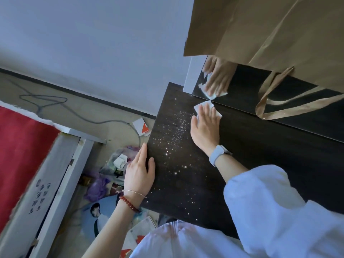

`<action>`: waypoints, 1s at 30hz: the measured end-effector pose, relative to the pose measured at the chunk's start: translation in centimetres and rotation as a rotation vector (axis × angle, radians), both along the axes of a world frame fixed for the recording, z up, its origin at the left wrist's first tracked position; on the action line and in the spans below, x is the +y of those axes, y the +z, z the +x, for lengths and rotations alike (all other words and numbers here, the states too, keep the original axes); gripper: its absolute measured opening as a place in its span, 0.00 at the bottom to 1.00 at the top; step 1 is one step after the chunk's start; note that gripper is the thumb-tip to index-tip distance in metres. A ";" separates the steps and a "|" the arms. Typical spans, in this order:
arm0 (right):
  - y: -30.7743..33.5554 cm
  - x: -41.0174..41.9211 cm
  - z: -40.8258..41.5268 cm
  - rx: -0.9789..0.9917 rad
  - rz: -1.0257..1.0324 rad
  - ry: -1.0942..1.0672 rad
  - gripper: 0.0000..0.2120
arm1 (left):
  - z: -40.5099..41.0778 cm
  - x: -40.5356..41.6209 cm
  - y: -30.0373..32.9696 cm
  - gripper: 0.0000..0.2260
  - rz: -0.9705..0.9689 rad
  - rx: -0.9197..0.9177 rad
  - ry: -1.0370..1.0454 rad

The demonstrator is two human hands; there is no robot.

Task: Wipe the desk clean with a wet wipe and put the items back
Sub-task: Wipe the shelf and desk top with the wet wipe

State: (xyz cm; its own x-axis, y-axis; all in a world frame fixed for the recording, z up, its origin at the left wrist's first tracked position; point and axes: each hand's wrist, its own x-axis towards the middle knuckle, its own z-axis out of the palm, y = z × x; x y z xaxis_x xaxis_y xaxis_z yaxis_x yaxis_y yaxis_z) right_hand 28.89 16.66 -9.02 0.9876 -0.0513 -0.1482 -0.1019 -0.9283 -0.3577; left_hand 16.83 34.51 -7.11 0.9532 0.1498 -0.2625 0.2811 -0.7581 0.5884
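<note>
A dark wooden desk point(260, 155) fills the right half of the view, with glittering specks point(175, 138) scattered over its left part. My right hand point(204, 127) lies flat on a white wet wipe point(203, 106) and presses it onto the desk at the far edge, next to a mirror. My left hand point(140, 170) rests open on the desk's left edge, fingers apart, holding nothing. A watch sits on my right wrist and bracelets on my left.
A mirror point(245, 86) leans at the back of the desk and reflects my hand and wipe. A brown paper bag point(270, 34) hangs over it, its handle point(279, 108) drooping onto the mirror. Left of the desk, the floor holds a plastic bag of rubbish point(119, 161), papers and a cable point(78, 112).
</note>
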 end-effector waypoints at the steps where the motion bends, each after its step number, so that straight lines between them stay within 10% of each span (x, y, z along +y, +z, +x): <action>1: 0.1 1.2 0.7 -0.042 0.003 0.045 0.21 | 0.0 0.1 0.2 0.21 -0.022 0.002 0.016; 17: -0.2 8.6 1.9 -0.025 0.002 0.354 0.15 | -0.4 1.3 -0.6 0.19 -0.245 0.052 0.147; 24: 0.2 4.6 -7.8 0.041 -0.028 0.737 0.29 | -0.7 2.4 -0.7 0.13 -0.491 0.128 0.335; 30: 0.4 1.8 1.7 -0.011 -0.121 0.422 0.25 | -1.7 2.3 -0.3 0.15 -0.474 0.119 0.308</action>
